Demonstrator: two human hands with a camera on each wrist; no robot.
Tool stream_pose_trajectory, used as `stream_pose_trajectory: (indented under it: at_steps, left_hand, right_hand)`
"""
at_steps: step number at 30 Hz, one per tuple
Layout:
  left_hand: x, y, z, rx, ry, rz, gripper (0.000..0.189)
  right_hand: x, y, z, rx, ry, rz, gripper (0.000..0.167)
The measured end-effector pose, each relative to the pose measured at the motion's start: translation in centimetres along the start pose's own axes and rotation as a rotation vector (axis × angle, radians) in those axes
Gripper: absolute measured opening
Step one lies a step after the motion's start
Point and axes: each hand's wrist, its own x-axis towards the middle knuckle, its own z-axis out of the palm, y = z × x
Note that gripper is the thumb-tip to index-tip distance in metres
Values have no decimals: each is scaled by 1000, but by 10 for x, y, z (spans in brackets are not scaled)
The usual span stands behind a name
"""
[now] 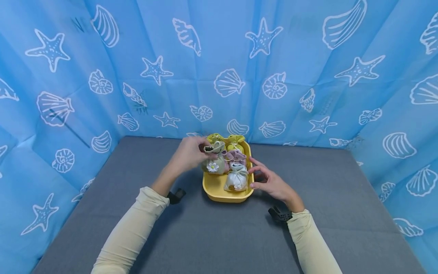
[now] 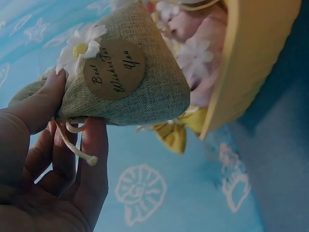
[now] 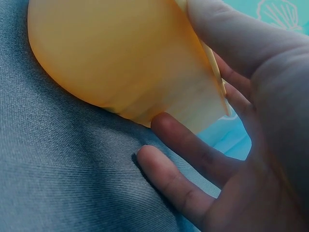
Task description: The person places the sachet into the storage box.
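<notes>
My left hand (image 1: 189, 153) pinches the gathered neck of a grey-green drawstring pouch (image 2: 145, 82) with a white daisy and a round "Best Wishes For You" label. This pouch (image 1: 216, 160) is held over the left side of a yellow tray (image 1: 222, 198). My right hand (image 1: 272, 184) is at the tray's right side, fingers spread and fairly straight, tips right at the rim. In the right wrist view the thumb lies along the rim of the tray (image 3: 111, 53), and two fingers extend beside its outer wall. Inside sit a white pouch (image 1: 237, 180), a pink pouch (image 1: 236, 156) and yellow pouches (image 1: 236, 141).
The tray stands on a grey cloth-covered table (image 1: 219, 236), toward its back edge. Behind and on both sides hangs a blue curtain (image 1: 205, 68) with white shells and starfish. Black straps (image 1: 280, 215) sit on both wrists.
</notes>
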Motion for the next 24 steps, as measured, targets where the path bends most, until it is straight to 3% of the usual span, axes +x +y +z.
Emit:
stream_pose_trajectory:
  at_steps: [10,17,19,24]
  left_hand:
    - [3,-4,24,24,-67,4,25]
    - [2,-9,48,160,-135,14,27]
    - [1,-13,56,207,-153,42,27]
    - [0,-15,66,238,-154,74,29]
  right_hand:
    - [1,-1,-1,-1,1,-3,38]
    - [-1,-2,0,-14,14,3,35]
    - [-2,-1,0,-13,12,5,34]
    - [-2,-1,-1,-14,8,1,34]
